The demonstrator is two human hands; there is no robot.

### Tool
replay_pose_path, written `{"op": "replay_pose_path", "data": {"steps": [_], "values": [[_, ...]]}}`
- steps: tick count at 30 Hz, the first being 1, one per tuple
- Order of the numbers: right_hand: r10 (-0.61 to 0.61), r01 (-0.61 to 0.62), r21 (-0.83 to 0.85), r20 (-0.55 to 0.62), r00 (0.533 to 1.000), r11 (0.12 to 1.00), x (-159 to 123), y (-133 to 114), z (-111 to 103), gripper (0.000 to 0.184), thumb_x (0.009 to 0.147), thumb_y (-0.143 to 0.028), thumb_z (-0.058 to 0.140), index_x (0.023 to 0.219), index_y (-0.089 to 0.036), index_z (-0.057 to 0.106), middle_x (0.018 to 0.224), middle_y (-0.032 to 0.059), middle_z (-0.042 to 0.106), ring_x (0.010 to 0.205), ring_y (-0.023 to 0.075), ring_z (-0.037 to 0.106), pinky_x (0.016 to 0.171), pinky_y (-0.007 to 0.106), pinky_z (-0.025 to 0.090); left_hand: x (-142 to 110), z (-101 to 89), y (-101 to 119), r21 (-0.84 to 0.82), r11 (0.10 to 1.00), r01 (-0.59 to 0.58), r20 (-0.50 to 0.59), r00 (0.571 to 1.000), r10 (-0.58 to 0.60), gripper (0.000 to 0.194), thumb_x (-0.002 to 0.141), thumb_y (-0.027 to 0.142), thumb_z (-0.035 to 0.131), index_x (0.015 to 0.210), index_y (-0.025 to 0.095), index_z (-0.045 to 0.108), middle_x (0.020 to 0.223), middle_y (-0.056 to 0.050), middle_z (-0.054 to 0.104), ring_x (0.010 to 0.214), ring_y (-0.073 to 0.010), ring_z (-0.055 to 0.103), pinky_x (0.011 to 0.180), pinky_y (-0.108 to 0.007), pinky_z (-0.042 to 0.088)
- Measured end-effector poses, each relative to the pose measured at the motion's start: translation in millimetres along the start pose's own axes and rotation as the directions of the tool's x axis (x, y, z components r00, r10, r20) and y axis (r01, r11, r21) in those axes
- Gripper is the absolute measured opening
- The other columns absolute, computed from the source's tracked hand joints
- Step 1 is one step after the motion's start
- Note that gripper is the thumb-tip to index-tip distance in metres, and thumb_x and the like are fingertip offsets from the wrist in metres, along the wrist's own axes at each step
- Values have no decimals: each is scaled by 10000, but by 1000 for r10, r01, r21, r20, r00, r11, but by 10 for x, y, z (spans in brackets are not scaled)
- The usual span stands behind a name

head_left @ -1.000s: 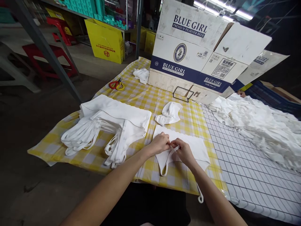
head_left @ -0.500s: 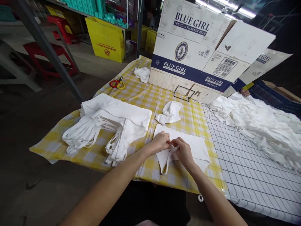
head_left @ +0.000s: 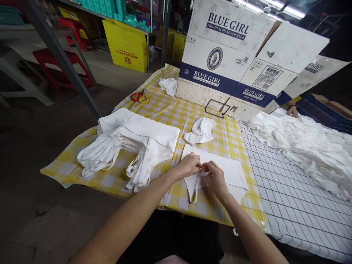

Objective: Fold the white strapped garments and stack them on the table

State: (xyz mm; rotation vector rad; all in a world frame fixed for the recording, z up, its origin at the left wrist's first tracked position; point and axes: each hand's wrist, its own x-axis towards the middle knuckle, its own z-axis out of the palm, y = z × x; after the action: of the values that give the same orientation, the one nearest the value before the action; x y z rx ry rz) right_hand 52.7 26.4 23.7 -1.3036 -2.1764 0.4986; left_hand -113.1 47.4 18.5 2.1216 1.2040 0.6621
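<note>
A white camisole-like garment [head_left: 229,172] with thin straps lies flat on the yellow checked tablecloth [head_left: 167,113] in front of me. Over its upper part, my left hand [head_left: 191,164] and my right hand [head_left: 215,176] meet, fingertips pinched together on one strap [head_left: 195,192], which loops down toward the near edge. The exact spot they grip is partly hidden by the fingers. To the left is a neat stack of white strapped garments [head_left: 137,128], straps hanging toward me. A crumpled white cloth piece [head_left: 200,131] lies just beyond my hands.
Red-and-yellow-handled snips [head_left: 139,96] lie at the back left. A large white carton [head_left: 220,55] stands at the back, with a black wire frame [head_left: 217,108] before it. At right, white garments [head_left: 308,146] are heaped by another person's hand [head_left: 292,110]. Red stools [head_left: 66,68] stand left.
My hands stay pinched on the strap with only slight finger movement. The view has shifted a little. The other person's hand at the heap shows more.
</note>
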Motion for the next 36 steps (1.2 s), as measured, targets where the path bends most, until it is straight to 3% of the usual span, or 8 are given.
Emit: {"op": "replay_pose_path", "data": {"steps": [6, 11, 21, 30, 36], "values": [[-36, 33, -94, -32, 999, 995, -48, 13, 67, 277, 709, -41, 390, 851, -190, 575, 760, 18, 512, 662, 138, 490, 606, 239, 387, -4, 5, 1, -14, 1000, 16, -4, 1000, -16, 147, 735, 288, 618, 689, 149, 631, 755, -35, 608, 857, -176, 519, 709, -225, 416], [-91, 80, -143, -71, 993, 986, -85, 69, 128, 187, 755, -106, 442, 866, -194, 564, 788, 26, 519, 671, 147, 486, 600, 248, 393, -6, -5, 14, -18, 1000, 7, 0, 1000, -7, 110, 735, 241, 605, 681, 155, 646, 749, -32, 606, 874, -177, 516, 727, -223, 417], [-108, 95, -121, -101, 989, 988, -149, 110, 194, 151, 799, -136, 453, 902, -193, 546, 802, 28, 510, 702, 153, 499, 628, 257, 408, -8, 30, -17, -20, 1000, -24, -25, 999, 24, 107, 731, 223, 606, 688, 160, 682, 740, -34, 602, 853, -174, 509, 720, -223, 411], [-96, 89, -184, -30, 995, 979, -206, 132, 83, 188, 768, -74, 423, 865, -200, 524, 766, 12, 489, 659, 144, 475, 609, 247, 388, -35, 7, 17, -37, 999, -37, -39, 999, 36, 111, 746, 211, 591, 739, 172, 696, 778, -30, 620, 874, -178, 502, 767, -245, 408], [-163, 176, -258, 71, 984, 950, -325, 108, 12, 282, 754, -7, 355, 863, -197, 533, 761, 24, 502, 666, 141, 479, 608, 237, 393, -41, -4, -15, -51, 998, -45, -15, 999, 45, 94, 730, 210, 608, 733, 176, 696, 789, -24, 613, 895, -182, 496, 775, -253, 406]]}}
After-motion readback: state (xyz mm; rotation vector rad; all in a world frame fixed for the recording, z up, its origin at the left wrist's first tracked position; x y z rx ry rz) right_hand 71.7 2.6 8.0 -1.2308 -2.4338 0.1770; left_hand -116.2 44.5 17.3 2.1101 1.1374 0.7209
